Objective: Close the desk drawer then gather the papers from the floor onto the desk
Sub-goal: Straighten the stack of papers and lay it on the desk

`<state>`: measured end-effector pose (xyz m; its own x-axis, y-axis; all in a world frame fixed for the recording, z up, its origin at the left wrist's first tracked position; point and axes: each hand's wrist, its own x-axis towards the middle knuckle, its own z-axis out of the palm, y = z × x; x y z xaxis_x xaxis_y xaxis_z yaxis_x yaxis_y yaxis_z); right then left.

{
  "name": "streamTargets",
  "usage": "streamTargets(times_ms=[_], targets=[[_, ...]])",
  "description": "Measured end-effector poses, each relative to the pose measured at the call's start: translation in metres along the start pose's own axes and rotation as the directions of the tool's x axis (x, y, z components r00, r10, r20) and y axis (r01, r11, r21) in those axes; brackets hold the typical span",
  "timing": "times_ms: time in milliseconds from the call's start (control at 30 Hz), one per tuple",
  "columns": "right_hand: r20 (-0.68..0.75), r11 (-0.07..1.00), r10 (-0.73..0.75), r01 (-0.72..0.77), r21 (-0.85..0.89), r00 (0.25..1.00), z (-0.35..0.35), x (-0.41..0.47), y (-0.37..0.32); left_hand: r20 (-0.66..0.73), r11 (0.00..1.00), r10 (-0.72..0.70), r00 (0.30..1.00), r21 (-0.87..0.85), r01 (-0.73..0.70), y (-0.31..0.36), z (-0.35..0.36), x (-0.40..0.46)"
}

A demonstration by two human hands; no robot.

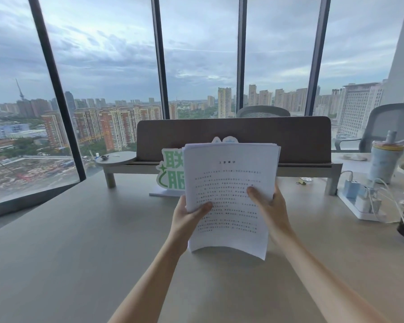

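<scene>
A stack of white printed papers (229,183) stands nearly upright above the beige desk (79,241), its lower edge curling just over the desktop. My left hand (187,220) grips the stack's lower left edge, thumb on the front page. My right hand (271,208) holds the right edge, thumb pressed on the print. The desk drawer and the floor are out of view.
A green-and-white sign (170,173) stands behind the papers, in front of a brown divider panel (233,136) on a shelf riser. At the right are a white power strip with chargers (364,201), cables and a lidded cup (385,159). Windows lie beyond.
</scene>
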<state>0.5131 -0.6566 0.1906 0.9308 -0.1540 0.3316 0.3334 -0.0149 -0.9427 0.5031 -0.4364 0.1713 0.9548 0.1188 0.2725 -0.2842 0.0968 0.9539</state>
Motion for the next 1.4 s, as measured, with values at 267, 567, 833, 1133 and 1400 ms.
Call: streamTargets(times_ms=[267, 567, 833, 1133, 1400], targets=[[0.030, 0.986, 0.127, -0.130, 0.102, 0.991, 0.003, -0.012, 0.018, 0.030, 0.990, -0.053, 0.998, 0.130, 0.048, -0.017, 0.008, -0.004], [0.078, 0.971, 0.207, -0.215, 0.101, 0.975, 0.008, -0.022, 0.045, -0.076, 0.990, -0.119, 0.990, 0.066, 0.124, -0.044, 0.003, -0.011], [0.154, 0.970, 0.208, -0.183, -0.162, 0.966, 0.005, -0.018, 0.058, -0.040, 0.962, -0.190, 0.981, 0.194, 0.194, -0.045, -0.002, -0.012], [0.123, 0.987, 0.078, -0.059, -0.152, 0.989, 0.012, -0.003, 0.040, 0.102, 0.928, -0.367, 0.924, 0.111, 0.356, -0.009, -0.026, -0.017], [0.165, 0.945, 0.310, -0.283, -0.164, 0.936, 0.065, 0.002, 0.040, -0.007, 0.907, -0.422, 0.907, 0.005, 0.422, 0.000, -0.085, -0.024]])
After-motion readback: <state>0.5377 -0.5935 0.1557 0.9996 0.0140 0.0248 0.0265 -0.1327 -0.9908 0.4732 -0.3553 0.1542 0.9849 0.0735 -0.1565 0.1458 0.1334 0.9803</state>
